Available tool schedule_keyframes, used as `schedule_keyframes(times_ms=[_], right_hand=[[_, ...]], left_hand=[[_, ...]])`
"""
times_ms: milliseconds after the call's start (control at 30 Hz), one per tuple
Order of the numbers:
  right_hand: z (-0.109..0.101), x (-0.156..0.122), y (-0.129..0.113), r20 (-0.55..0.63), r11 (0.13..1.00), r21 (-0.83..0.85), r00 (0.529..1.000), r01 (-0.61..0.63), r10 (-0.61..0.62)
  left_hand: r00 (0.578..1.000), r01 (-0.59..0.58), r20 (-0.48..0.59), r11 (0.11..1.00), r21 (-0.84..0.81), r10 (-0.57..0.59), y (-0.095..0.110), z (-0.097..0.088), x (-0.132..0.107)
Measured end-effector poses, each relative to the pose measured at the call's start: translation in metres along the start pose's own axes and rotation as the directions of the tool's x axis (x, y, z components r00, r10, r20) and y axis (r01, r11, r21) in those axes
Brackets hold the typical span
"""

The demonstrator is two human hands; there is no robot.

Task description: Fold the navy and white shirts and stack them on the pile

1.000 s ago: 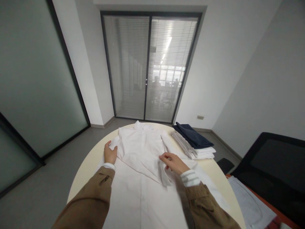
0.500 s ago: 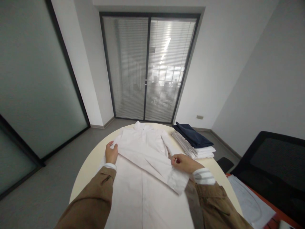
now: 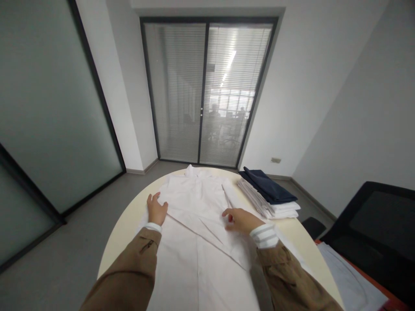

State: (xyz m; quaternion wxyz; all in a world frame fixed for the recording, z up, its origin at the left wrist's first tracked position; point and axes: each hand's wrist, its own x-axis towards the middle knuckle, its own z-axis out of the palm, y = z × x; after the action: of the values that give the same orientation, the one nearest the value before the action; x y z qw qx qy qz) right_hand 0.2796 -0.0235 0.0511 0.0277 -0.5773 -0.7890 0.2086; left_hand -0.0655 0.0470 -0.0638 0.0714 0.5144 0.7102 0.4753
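A white button-front shirt (image 3: pixel 194 263) lies flat on a round cream table (image 3: pixel 125 242), with its collar (image 3: pixel 191 171) at the far edge. One white sleeve (image 3: pixel 210 231) is folded diagonally across the body, its end near the lower right. My left hand (image 3: pixel 156 210) rests on the shirt's left side, fingers spread, holding nothing. My right hand (image 3: pixel 240 220) lies on the folded sleeve, fingers together but not visibly gripping cloth. Brown sleeves with white cuffs cover both forearms.
A folded stack of navy (image 3: pixel 267 188), grey striped (image 3: pixel 254 198) and white cloth (image 3: pixel 285 211) sits at the table's far right edge. A black chair (image 3: pixel 366 220) and a pale sheet on an orange surface (image 3: pixel 350 276) are at right. Glass doors with blinds (image 3: pixel 207 93) stand ahead.
The folded sleeve now lies flat and smoothed across the shirt. My right hand has released the cuff edge and moved slightly left. My left hand has barely moved.
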Motion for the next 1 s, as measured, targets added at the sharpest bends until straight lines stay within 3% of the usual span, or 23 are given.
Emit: schedule_keyframes(times_ms=[133, 200, 233, 300, 400, 467, 533, 600, 700, 800, 900, 1000], right_hand=[[-0.008, -0.012, 0.021, -0.199, 0.996, 0.012, 0.976, -0.087, 0.088], [-0.012, -0.020, 0.037, -0.255, 0.982, -0.038, 0.952, -0.185, 0.169], [-0.012, -0.024, 0.045, -0.264, 0.972, -0.060, 0.943, -0.226, 0.202], [-0.009, -0.033, 0.062, -0.280, 0.954, -0.087, 0.926, -0.287, 0.253], [0.003, -0.045, 0.079, -0.324, 0.910, -0.074, 0.873, -0.408, 0.365], [0.011, -0.049, 0.085, -0.337, 0.866, -0.047, 0.824, -0.497, 0.455], [0.017, -0.049, 0.086, -0.359, 0.854, -0.020, 0.801, -0.520, 0.479], [0.023, -0.044, 0.083, -0.406, 0.908, -0.024, 0.834, -0.418, 0.373], [0.034, -0.033, 0.076, -0.431, 0.981, -0.113, 0.897, -0.159, 0.096], [0.047, -0.023, 0.071, -0.295, 0.990, -0.137, 0.954, 0.014, -0.054], [0.054, -0.018, 0.072, -0.160, 0.994, -0.104, 0.986, 0.026, -0.043], [0.055, -0.017, 0.076, -0.170, 0.987, -0.129, 0.983, -0.095, 0.072]], left_hand=[[0.993, -0.118, 0.007, 0.952, 0.281, 0.121, 0.020, -0.011, -0.015], [0.973, -0.225, 0.016, 0.926, 0.303, 0.231, 0.031, -0.016, -0.021], [0.953, -0.302, 0.072, 0.913, 0.275, 0.294, 0.035, -0.017, -0.023], [0.871, -0.459, 0.282, 0.871, 0.173, 0.403, 0.039, -0.015, -0.028], [0.678, -0.587, 0.599, 0.804, 0.092, 0.426, 0.037, -0.008, -0.034], [0.621, -0.610, 0.692, 0.782, 0.130, 0.369, 0.034, -0.004, -0.038], [0.599, -0.617, 0.733, 0.770, 0.164, 0.323, 0.035, -0.004, -0.039], [0.573, -0.621, 0.765, 0.766, 0.170, 0.295, 0.038, -0.007, -0.038], [0.517, -0.621, 0.817, 0.769, 0.152, 0.256, 0.047, -0.014, -0.033], [0.510, -0.603, 0.845, 0.767, 0.217, 0.161, 0.066, -0.017, -0.032], [0.542, -0.640, 0.826, 0.714, 0.285, 0.156, 0.095, -0.012, -0.045], [0.544, -0.667, 0.786, 0.720, 0.191, 0.295, 0.121, 0.000, -0.076]])
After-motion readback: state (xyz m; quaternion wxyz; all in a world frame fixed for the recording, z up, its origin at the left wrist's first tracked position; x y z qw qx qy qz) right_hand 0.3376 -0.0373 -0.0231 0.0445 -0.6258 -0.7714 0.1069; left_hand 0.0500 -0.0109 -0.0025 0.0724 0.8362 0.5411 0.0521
